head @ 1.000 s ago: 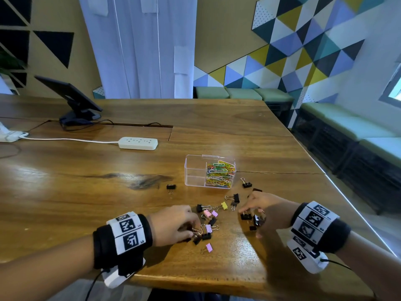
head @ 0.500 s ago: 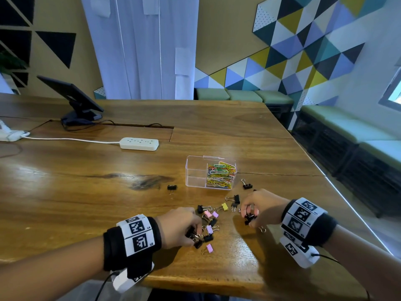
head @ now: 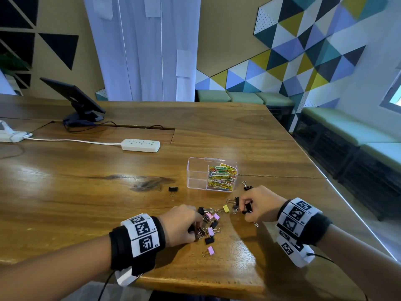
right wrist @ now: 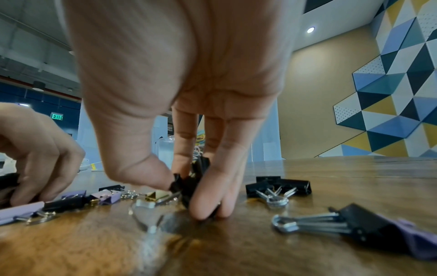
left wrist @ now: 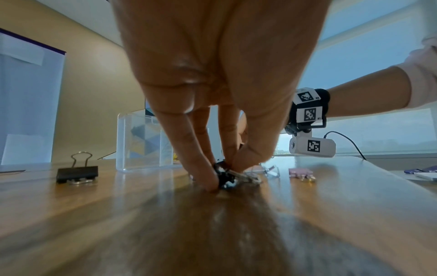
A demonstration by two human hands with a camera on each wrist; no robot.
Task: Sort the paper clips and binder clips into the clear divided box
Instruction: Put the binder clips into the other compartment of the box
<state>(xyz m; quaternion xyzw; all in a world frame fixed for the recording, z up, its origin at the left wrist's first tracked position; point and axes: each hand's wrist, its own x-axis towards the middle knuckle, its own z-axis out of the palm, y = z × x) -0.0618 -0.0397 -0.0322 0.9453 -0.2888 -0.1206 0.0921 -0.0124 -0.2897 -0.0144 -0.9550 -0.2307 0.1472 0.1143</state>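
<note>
A clear divided box [head: 196,174] stands on the wooden table; its right half holds colourful paper clips [head: 222,177], its left half looks bare. Black, pink and yellow binder clips [head: 211,220] lie scattered in front of it. My left hand [head: 184,222] pinches black binder clips [left wrist: 223,176] against the table at the pile's left side. My right hand [head: 258,205] grips a bunch of black binder clips [right wrist: 189,184] at the pile's right side. A lone black clip [head: 173,189] lies left of the box, and the left wrist view shows this lone clip [left wrist: 77,172] too.
A white power strip [head: 140,145] with its cord lies further back on the table. A dark tablet on a stand [head: 76,101] stands at the back left. The table's right edge [head: 347,205] runs close to my right wrist. Green benches [head: 347,131] line the wall.
My right hand has moved forward and up toward the box, gathering black clips into its grip. My left hand has stayed at the pile, still working its fingers on the clips.
</note>
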